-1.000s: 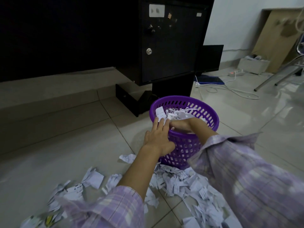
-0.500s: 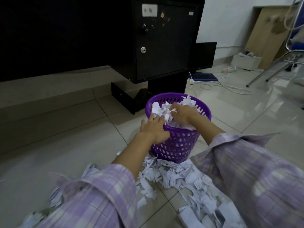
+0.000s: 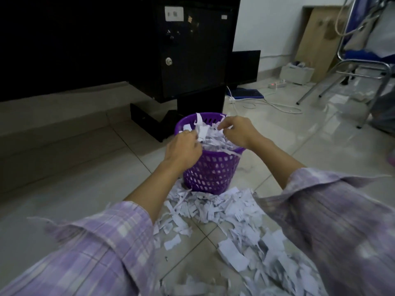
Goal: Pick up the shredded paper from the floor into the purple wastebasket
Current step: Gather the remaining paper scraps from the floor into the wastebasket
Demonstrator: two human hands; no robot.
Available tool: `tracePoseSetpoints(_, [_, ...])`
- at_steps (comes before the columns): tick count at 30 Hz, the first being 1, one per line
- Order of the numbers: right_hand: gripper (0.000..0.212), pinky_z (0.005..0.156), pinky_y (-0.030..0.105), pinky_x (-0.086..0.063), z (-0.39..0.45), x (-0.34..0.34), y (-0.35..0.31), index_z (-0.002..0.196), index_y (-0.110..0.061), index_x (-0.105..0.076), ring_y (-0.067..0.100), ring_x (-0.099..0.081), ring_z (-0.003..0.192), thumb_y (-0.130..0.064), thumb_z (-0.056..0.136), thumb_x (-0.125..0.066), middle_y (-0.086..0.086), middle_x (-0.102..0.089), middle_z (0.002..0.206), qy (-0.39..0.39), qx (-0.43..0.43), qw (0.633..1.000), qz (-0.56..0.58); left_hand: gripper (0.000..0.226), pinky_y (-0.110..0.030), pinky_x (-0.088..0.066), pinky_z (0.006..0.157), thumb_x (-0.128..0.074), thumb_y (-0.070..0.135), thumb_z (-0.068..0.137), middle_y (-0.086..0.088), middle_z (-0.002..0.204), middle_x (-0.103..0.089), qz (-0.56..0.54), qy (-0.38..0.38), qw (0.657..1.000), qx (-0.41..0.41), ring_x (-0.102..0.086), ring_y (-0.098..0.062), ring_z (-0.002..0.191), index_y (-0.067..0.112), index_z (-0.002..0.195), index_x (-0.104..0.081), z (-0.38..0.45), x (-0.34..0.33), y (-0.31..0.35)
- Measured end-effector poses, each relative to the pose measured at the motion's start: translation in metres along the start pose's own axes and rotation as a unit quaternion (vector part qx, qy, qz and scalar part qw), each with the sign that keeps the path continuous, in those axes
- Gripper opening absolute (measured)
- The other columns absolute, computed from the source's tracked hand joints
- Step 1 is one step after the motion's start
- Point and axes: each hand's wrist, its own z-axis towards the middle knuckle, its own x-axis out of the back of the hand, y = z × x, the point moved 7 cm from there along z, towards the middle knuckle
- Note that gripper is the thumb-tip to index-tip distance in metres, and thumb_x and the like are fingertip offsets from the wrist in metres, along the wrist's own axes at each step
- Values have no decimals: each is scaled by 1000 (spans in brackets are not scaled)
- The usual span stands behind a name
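Note:
The purple wastebasket (image 3: pixel 210 171) stands on the tiled floor, heaped to the rim with white shredded paper (image 3: pixel 211 137). My left hand (image 3: pixel 181 149) rests on the basket's near-left rim, fingers curled into the shreds. Over the basket's right side, my right hand (image 3: pixel 237 130) has its fingertips pinched on a few strips. A wide pile of shredded paper on the floor (image 3: pixel 224 212) spreads from the basket's base toward me and to the right.
A black cabinet (image 3: pixel 188 52) on a pedestal stands right behind the basket. To the right lie a white cable (image 3: pixel 277 105), a power strip (image 3: pixel 276 84), a blue keyboard (image 3: pixel 245 93) and a metal-legged chair (image 3: pixel 363 71). A cardboard sheet (image 3: pixel 318 37) leans on the wall.
Both hands have risen from inside the basket to its top, the right one shifting to the right side. The view has dropped and moved closer to the basket.

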Motion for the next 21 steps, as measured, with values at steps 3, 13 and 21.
tracePoseSetpoints(3, [25,81,23,-46,-37,1,5,102,-15,-71,18,-60,92,-8,89,-51,3,-67,102,-10,-16,1000,25,26,-37,-49,77,-46,14,91,-10,113,-63,-29,-11,999,11,-60,-28,99,7,109,-63,-25,-11,4])
tracePoseSetpoints(13, [24,81,21,-43,-170,-54,96,105,-15,-70,15,-58,96,-9,85,-59,5,-66,115,-99,-154,983,13,25,-33,-47,82,-50,17,92,-9,116,-62,-54,-166,984,38,-59,-28,106,8,113,-62,-127,-106,19])
tracePoseSetpoints(21, [91,113,45,-27,-271,-126,197,149,-25,-23,36,-20,144,-58,77,-67,11,-10,159,-186,-351,914,-78,53,-36,-39,101,-48,27,94,-12,143,-35,-63,-330,938,89,-40,-29,130,8,142,-31,-195,-195,19])
